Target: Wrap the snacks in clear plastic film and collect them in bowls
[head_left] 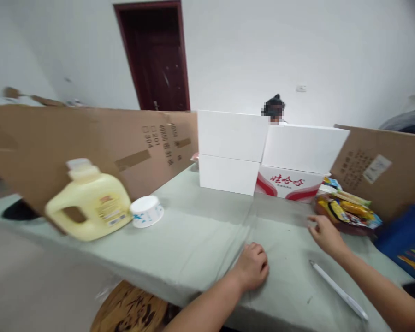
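My left hand [251, 268] rests on the cloth-covered table near its front edge, curled into a loose fist; nothing shows in it. To its right, my right hand [324, 233] hovers over or touches the cloth, with bent fingers, a small gap between the fingertips and no object visible between them. Just beyond the right hand is a dark bowl [335, 225] heaped with packaged snacks [354, 211]. A white pen [339, 290] lies slantwise on the table, below the right hand and beside the right forearm.
A pale yellow jug [90, 203] and a white round tub [147, 212] stand at left. White boxes [230, 173] with red lettering line the back. Brown cardboard panels [131, 147] flank the table [193, 240]. A blue package [406, 244] is at right, a wooden stool [127, 309] below. Someone's head shows behind the boxes.
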Tool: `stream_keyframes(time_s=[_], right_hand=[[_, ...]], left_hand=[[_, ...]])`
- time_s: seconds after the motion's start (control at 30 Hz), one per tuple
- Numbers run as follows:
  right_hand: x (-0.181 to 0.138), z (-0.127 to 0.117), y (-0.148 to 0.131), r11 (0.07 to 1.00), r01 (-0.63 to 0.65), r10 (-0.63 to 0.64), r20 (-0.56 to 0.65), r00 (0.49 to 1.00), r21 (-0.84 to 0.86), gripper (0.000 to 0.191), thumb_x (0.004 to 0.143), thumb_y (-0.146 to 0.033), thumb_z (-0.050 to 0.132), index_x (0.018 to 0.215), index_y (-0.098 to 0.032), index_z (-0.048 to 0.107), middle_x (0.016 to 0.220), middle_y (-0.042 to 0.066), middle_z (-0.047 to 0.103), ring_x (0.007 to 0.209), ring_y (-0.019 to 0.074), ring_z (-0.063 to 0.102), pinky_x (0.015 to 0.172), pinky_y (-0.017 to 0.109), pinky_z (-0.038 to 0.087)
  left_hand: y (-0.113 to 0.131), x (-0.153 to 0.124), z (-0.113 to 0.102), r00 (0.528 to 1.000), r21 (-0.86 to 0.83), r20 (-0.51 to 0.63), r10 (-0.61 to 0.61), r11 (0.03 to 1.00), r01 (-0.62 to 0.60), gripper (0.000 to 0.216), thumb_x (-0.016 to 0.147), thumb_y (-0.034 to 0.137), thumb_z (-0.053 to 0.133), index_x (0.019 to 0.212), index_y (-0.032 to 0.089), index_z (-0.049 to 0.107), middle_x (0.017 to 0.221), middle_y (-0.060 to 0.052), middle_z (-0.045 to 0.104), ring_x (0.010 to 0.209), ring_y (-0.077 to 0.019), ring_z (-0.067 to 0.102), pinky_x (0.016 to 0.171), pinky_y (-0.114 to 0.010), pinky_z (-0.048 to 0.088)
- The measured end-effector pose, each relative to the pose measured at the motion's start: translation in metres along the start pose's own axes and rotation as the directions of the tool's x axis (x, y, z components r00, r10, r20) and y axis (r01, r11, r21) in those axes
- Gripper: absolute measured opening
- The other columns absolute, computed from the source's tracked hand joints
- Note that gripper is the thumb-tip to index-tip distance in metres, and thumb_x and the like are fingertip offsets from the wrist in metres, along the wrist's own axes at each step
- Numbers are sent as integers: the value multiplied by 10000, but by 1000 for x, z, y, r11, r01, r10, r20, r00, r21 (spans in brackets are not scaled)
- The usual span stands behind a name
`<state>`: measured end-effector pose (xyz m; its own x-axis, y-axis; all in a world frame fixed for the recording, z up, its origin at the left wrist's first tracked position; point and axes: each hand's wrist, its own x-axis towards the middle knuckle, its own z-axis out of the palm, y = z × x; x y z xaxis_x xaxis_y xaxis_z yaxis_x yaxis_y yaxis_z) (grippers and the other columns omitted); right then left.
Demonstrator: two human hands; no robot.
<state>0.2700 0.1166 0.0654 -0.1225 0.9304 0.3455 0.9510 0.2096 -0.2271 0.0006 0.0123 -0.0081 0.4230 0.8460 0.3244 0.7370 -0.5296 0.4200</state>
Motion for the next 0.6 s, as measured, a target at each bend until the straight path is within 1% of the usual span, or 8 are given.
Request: stream_keyframes(time_s=[0.07, 0.13, 0.23, 0.3, 0.37, 0.4, 0.43, 0.6], right_hand=[[-9, 16, -54, 956, 217, -240, 103, 965, 198, 267, 845, -324, 448, 1018, -211, 617, 1040, 89, 630, 735, 193, 620, 759, 342, 497], [-14, 31, -105, 879, 337, -401, 143, 905, 337, 247, 847, -350, 438, 943, -232, 633, 1020, 60, 648, 682, 173, 612, 744, 342, 496], [-14, 55, -157, 837, 286, -384, 129, 914, 466, 247, 822, -365, 455, 887, -227, 649, 897, 43, 683, 659, 178, 624, 716, 340, 505], [-14, 72, -172, 835, 233, -338, 130, 932, 499, 262, 820, -367, 431, 851, -220, 646, 764, 33, 683, 601, 184, 622, 642, 332, 514], [-19, 86, -174, 837, 229, -330, 125, 936, 498, 267, 820, -366, 408, 817, -223, 634, 710, 33, 676, 594, 199, 628, 613, 338, 519], [-23, 92, -172, 834, 239, -334, 111, 936, 497, 255, 816, -368, 416, 806, -228, 629, 733, 40, 679, 638, 212, 641, 637, 350, 525], [-28, 97, -169, 829, 256, -343, 91, 935, 498, 242, 819, -372, 425, 803, -236, 624, 767, 46, 679, 686, 222, 648, 667, 362, 527], [-41, 110, -156, 796, 303, -407, 93, 909, 524, 205, 857, -399, 451, 796, -290, 614, 803, 44, 646, 709, 233, 635, 650, 372, 531]], left_hand=[[1, 0, 3, 1000, 38, 11, 2, 999, -3, 89, 811, 232, 579, 819, 166, 638, 967, -121, 638, 965, -262, 555, 838, -404, 434], [4, -2, 3, 1000, 53, 19, -9, 999, 8, 115, 805, 230, 588, 859, 150, 650, 988, -149, 646, 974, -282, 568, 851, -418, 441], [8, -15, -9, 993, 31, 118, 21, 999, -25, 165, 771, 247, 644, 895, 143, 674, 997, -145, 669, 951, -285, 601, 839, -398, 462], [2, -27, -29, 986, -14, 163, 32, 999, -30, 155, 741, 265, 685, 878, 192, 690, 931, -72, 698, 869, -233, 632, 771, -321, 479], [-17, -38, -59, 991, -60, 86, -101, 993, 106, 91, 754, 246, 666, 842, 244, 690, 848, 2, 709, 785, -175, 640, 688, -251, 469], [-31, -42, -77, 956, -73, -19, -292, 954, 290, 57, 752, 235, 663, 803, 252, 682, 800, 26, 706, 744, -160, 637, 662, -235, 461], [-49, -44, -96, 914, -63, -93, -394, 919, 390, 78, 788, 206, 615, 816, 246, 675, 790, 22, 704, 729, -160, 635, 654, -239, 458], [-170, -12, -180, 691, -14, -335, -641, 736, 677, 215, 925, 155, 423, 1018, 182, 615, 969, -83, 692, 889, -211, 637, 756, -306, 462]])
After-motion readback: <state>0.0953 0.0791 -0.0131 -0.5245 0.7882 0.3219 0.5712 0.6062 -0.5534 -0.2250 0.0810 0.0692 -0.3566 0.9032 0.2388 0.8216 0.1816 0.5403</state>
